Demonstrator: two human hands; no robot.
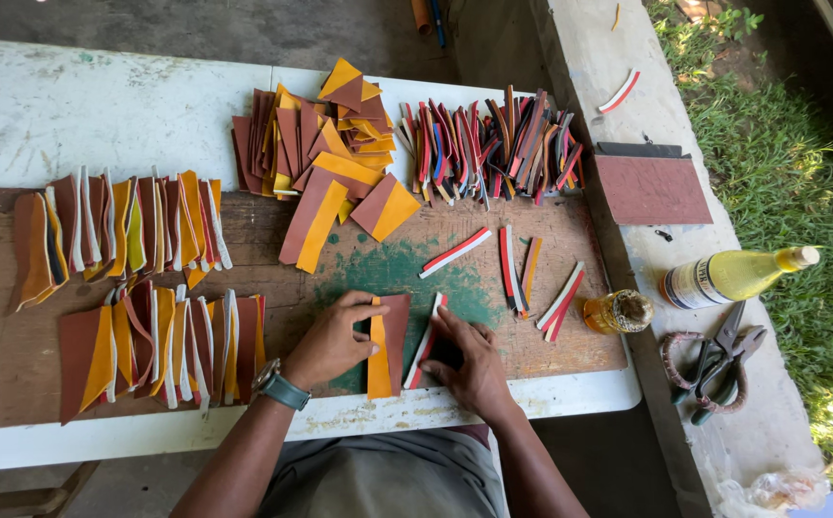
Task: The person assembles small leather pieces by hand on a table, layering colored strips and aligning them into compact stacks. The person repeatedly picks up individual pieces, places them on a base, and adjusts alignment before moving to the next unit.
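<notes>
A: Here, where is the panel (387, 345) lying relative to the green patch (397, 273) on the board (263, 240)?

B: It is lying on the patch's near edge, brown with an orange stripe, its long axis running away from the person toward the far stacks.

A: Which hand is gripping it?

B: The left hand (330, 341) is pressing flat on the panel's left side, fingers spread and thumb reaching over the top edge; it is pinning rather than clenching. The right hand (469, 360) is pinching a red-and-white strip (426, 341), holding it on edge against the panel's right side.

A: So how is the strip lying from the grip?

B: It is running up and slightly right from the right fingers, nearly parallel to the panel's long axis and touching its right edge. The right hand is the nearer one to it.

A: What else is sitting around the patch?

B: Loose strips (512, 269) are lying right of it, a pile of panels (325, 163) and bundled strips (488, 144) beyond it, finished rows (119, 230) well to its left. A small jar (618, 310), a yellow bottle (738, 273) and scissors (718, 360) are resting farther right, off the board.
</notes>
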